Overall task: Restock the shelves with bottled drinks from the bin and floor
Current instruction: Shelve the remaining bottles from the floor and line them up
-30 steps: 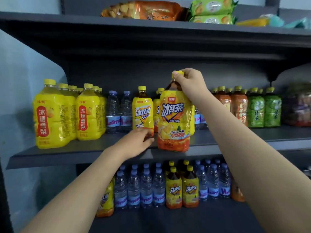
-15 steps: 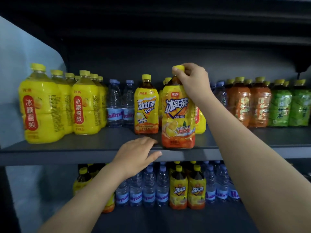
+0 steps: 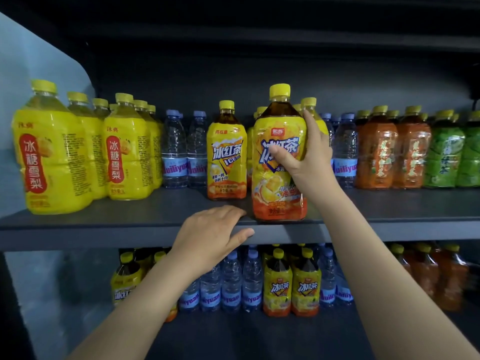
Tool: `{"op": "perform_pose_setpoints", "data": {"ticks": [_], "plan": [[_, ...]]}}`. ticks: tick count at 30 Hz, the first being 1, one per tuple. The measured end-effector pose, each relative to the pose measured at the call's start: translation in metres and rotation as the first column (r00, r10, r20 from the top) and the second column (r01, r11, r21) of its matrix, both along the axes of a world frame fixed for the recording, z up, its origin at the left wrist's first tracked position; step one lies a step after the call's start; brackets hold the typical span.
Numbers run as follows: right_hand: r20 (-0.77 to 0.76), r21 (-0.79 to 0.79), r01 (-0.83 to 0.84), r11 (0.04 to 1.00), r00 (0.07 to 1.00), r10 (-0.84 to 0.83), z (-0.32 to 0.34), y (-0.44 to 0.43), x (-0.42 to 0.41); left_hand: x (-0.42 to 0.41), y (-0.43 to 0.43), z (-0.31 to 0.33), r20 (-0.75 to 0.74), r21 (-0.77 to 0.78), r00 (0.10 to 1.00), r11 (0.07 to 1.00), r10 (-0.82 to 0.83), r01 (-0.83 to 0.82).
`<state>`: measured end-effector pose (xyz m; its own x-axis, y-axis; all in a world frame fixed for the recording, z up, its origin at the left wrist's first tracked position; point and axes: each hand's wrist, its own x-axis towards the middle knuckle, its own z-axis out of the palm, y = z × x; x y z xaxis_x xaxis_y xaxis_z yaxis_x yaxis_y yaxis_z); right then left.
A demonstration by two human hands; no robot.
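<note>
A dark grey shelf [image 3: 104, 224] is running across the view under a black overhang, and rows of drinks are standing along it: pear drinks [image 3: 52, 157] at the far left, then water bottles [image 3: 174, 152], a second tea bottle [image 3: 226, 157], and, off to the right, orange bottles [image 3: 376, 157] and green bottles [image 3: 444, 157]. The tea bottle [image 3: 279, 198] is standing upright at the shelf's front edge, ahead of its row and just right of the second tea bottle, with its yellow cap on. The right hand [image 3: 309, 157] is gripping it at mid-height, the thumb lying across the front of the label and the fingers curling round its right side. The left hand [image 3: 210, 235] is resting palm down on the front lip of the shelf, fingers straight and close together, holding nothing. Its fingertips are lying just beside the tea bottle's base, and whether they are touching it cannot be told. Below, a lower shelf [image 3: 259, 339] is carrying small bottles [image 3: 278, 289], partly hidden behind both forearms.
</note>
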<state>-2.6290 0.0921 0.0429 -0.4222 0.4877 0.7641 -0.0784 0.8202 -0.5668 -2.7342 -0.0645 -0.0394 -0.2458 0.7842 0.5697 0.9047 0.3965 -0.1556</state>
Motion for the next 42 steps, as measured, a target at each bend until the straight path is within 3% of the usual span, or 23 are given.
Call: {"op": "perform_pose_setpoints", "data": {"ticks": [11,21,29,42], "plan": [[0.130,-0.076,-0.134,0.988,0.981,0.143,0.002,0.010,0.009,-0.002,0.003,-0.002,0.019,0.035,1.000,0.999,0.014,-0.015],[0.216,0.008,0.070,0.998,0.974,-0.070,0.008,0.031,-0.038,-0.001,0.004,0.000,0.039,0.020,0.998,0.999,0.046,-0.046],[0.309,0.162,0.274,0.948,0.898,-0.313,0.010,0.039,-0.060,-0.002,0.005,-0.001,0.035,0.037,0.999,0.999,0.038,-0.039],[0.363,0.326,0.421,0.847,0.772,-0.523,0.008,0.042,-0.079,0.002,0.003,0.002,0.041,0.013,0.998,0.999,0.039,-0.039]]}}
